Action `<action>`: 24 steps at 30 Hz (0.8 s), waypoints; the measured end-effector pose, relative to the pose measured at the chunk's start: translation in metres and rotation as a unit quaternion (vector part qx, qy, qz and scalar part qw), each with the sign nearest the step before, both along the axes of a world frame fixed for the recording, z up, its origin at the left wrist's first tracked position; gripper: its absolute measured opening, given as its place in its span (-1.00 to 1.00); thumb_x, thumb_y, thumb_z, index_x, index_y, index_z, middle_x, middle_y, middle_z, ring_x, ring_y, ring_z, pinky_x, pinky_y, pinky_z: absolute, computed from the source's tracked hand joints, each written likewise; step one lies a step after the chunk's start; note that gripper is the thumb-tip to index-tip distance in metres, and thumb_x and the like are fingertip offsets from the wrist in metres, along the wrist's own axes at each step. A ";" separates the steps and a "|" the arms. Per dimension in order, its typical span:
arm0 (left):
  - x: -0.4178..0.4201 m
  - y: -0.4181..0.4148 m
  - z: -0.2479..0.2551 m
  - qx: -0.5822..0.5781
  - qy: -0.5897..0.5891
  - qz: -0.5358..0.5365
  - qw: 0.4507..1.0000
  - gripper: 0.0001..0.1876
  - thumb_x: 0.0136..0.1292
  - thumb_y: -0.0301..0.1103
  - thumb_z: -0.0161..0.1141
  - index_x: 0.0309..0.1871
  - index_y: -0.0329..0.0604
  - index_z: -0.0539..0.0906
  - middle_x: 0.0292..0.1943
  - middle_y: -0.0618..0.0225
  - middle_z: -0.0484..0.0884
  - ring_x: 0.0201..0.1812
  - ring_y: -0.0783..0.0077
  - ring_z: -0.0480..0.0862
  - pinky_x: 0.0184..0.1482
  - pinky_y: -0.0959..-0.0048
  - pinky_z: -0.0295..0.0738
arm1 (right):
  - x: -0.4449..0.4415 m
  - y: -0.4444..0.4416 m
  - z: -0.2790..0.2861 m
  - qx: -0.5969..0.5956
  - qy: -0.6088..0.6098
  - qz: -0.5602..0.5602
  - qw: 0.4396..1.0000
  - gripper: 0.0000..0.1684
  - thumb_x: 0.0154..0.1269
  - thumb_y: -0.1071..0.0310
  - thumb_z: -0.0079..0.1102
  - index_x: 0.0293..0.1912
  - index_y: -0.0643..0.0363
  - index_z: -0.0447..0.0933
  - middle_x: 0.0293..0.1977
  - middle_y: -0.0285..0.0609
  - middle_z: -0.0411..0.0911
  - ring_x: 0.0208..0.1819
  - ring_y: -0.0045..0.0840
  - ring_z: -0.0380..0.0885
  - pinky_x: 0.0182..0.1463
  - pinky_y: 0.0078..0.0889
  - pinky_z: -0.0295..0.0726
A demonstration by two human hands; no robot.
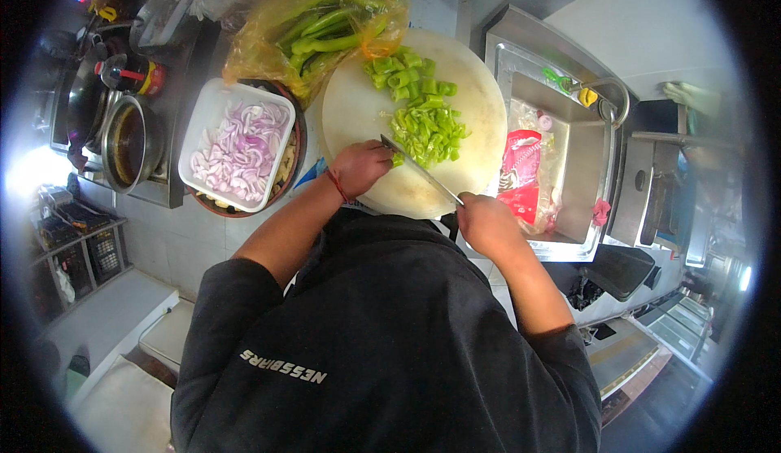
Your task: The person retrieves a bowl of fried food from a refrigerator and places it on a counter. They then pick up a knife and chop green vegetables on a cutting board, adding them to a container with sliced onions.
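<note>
My right hand (490, 224) grips the handle of a kitchen knife (430, 178), its blade seen nearly edge-on over a round chopping board (482, 105). Beside the blade's far end, the curled fingers of my left hand (361, 169) press on a small green pepper piece (398, 160), mostly hidden by the fingers and blade. Sliced green pepper (430, 132) lies in a pile just beyond the knife. Farther back on the board are thicker chunks of green pepper (407, 77).
A plastic bag of whole green peppers (332, 28) overlaps the board's far left. Left stands a white tub (194, 141) of sliced red onion (241, 151) on a round container. A metal bowl (127, 141) of dark liquid is farther left. Right is a steel sink (576, 178) holding plastic packaging (520, 175).
</note>
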State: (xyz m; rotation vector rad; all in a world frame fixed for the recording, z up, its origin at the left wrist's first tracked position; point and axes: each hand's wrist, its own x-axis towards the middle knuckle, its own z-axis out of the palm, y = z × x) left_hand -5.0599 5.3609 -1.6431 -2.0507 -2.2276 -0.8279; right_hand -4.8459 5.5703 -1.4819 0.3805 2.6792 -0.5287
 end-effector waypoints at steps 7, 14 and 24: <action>0.004 -0.008 -0.007 -0.039 -0.049 0.009 0.998 -0.74 0.16 -0.37 0.22 -0.09 -0.14 0.76 -0.02 0.30 0.75 0.09 0.13 0.69 0.12 0.20 0.67 | -0.023 -0.014 -0.057 -0.023 -0.001 -0.019 1.000 -0.78 0.49 0.28 0.14 -0.16 0.26 0.58 -0.31 0.20 0.70 -0.21 0.11 0.71 -0.05 0.16 0.67; 0.008 -0.006 -0.010 -0.039 -0.039 0.014 0.998 -0.75 0.15 -0.38 0.23 -0.11 -0.14 0.76 -0.02 0.29 0.74 0.13 0.12 0.69 0.16 0.18 0.65 | -0.020 -0.014 -0.028 -0.041 -0.064 -0.022 0.997 -0.75 0.50 0.26 0.14 -0.15 0.28 0.59 -0.32 0.23 0.70 -0.21 0.13 0.71 -0.04 0.18 0.67; 0.007 -0.001 -0.013 -0.008 -0.044 0.013 0.999 -0.80 0.15 -0.42 0.22 -0.16 -0.15 0.75 -0.05 0.28 0.73 0.10 0.12 0.69 0.15 0.21 0.66 | -0.017 -0.012 -0.041 -0.076 -0.007 -0.038 0.996 -0.75 0.46 0.28 0.19 -0.22 0.31 0.59 -0.35 0.30 0.67 -0.22 0.20 0.69 -0.04 0.19 0.66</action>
